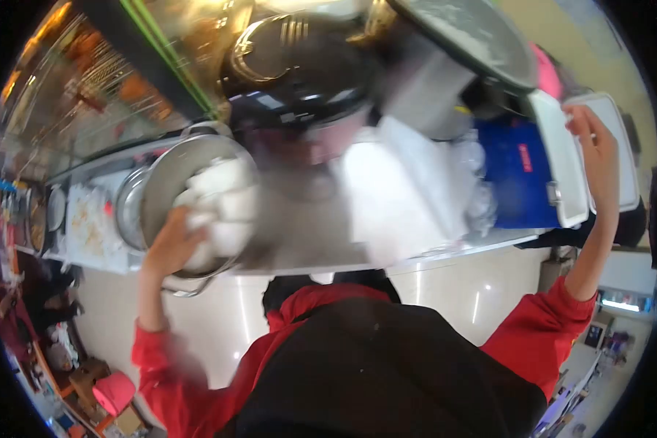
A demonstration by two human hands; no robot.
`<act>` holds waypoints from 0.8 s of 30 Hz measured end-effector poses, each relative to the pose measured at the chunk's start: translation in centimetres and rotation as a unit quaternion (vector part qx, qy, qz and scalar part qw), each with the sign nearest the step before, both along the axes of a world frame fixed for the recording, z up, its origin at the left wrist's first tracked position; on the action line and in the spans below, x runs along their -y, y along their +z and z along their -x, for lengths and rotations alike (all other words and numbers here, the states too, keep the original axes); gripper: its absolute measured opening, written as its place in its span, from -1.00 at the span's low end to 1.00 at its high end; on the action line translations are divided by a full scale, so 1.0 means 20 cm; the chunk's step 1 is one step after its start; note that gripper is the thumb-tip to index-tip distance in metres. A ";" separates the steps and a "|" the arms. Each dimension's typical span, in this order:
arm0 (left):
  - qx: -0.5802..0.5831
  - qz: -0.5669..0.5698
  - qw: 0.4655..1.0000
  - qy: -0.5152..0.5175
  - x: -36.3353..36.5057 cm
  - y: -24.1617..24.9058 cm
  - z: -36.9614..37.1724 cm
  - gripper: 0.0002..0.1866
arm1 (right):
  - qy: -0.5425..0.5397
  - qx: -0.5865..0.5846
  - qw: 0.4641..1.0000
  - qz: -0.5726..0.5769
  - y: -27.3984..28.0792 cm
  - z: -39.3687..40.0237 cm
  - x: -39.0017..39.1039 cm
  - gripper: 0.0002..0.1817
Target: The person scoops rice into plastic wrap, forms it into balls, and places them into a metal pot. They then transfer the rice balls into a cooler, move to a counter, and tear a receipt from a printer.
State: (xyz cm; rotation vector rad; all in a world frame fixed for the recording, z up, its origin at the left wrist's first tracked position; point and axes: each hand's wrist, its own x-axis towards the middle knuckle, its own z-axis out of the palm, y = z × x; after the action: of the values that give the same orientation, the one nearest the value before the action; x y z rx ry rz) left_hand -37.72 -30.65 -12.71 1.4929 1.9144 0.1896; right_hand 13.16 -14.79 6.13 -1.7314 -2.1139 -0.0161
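My left hand (172,241) reaches into a metal pot (160,175) at the left of the counter. Its fingers close around one of the several white, soft-looking chunks (226,208) that fill the pot. Far to the right, my right hand (595,142) is raised over a blue cooler box (515,175) with a white rim and a latch. The fingers there are loosely bent and apart, with nothing visible in them. Behind that hand stands the box's white lid (622,150).
A black lidded cooker (296,66) stands at the back, beside a large grey tub (474,33). White sheets (394,193) lie on the metal counter (296,219). A metal bowl (129,208) is left of the pot, and a glass case (87,80) is at the back left.
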 end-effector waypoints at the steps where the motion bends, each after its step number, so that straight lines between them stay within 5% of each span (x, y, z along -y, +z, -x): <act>1: 0.002 -0.031 1.000 -0.004 0.03 -0.13 0.08 -0.52 | -0.027 0.062 0.997 0.022 -0.04 -0.36 -0.11 -0.72; 2: -0.007 0.032 0.999 0.024 -0.02 -0.05 0.03 -0.51 | -0.021 0.004 0.997 0.078 -0.13 -0.73 -0.21 -0.75; 3: 0.102 0.057 0.983 0.140 -0.03 -0.04 -0.02 -0.51 | -0.063 -0.047 0.979 0.189 -0.21 -1.00 -0.25 -0.76; 4: 0.108 0.002 0.986 0.131 0.00 -0.18 0.11 -0.56 | -0.116 0.002 0.935 0.334 -0.29 -1.22 -0.33 -0.73; 5: 0.069 -0.044 0.994 0.071 0.04 -0.27 0.18 -0.58 | -0.082 0.089 0.897 0.425 -0.40 -1.37 -0.37 -0.68; 7: -0.154 -0.118 0.965 -0.179 0.10 -0.50 0.52 -0.61 | -0.129 0.191 0.821 0.523 -0.61 -1.52 -0.42 -0.20; 9: -0.243 -0.074 0.951 -0.175 -0.01 -0.45 0.47 -0.63 | -0.132 0.116 0.760 0.626 -0.76 -1.56 -0.44 0.08; 11: -0.166 -0.023 0.985 0.030 -0.03 -0.37 0.28 -0.67 | -0.085 0.073 0.697 0.708 -0.91 -1.52 -0.44 0.22; 14: -0.194 -0.018 0.971 0.136 -0.07 -0.30 0.12 -0.69 | -0.133 0.081 0.653 0.741 -0.96 -1.39 -0.44 0.24; 17: -0.188 -0.065 0.977 0.074 -0.08 -0.39 0.32 -0.70 | 0.138 0.367 0.732 0.558 -1.18 -1.45 -0.45 0.17; 19: -0.140 -0.060 0.977 0.151 -0.08 -0.25 0.07 -0.72 | 0.180 0.326 0.754 0.541 -1.22 -1.47 -0.47 0.10; 20: -0.172 -0.124 0.976 0.044 -0.04 -0.44 0.34 -0.73 | 0.210 0.313 0.760 0.529 -1.26 -1.46 -0.50 0.07; 22: -0.173 -0.143 0.974 0.015 0.09 -0.50 0.42 -0.74 | 0.246 0.306 0.724 0.567 -1.38 -1.51 -0.57 0.02; 24: -0.194 -0.118 0.969 0.095 0.00 -0.36 0.18 -0.71 | 0.212 0.362 0.713 0.562 -1.29 -1.45 -0.57 0.00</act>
State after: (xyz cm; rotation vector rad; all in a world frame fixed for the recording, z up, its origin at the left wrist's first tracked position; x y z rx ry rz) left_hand -41.23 -30.70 -19.91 1.5880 2.4232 0.2319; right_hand 42.19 -3.46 -19.61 -1.8523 -3.5201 1.1306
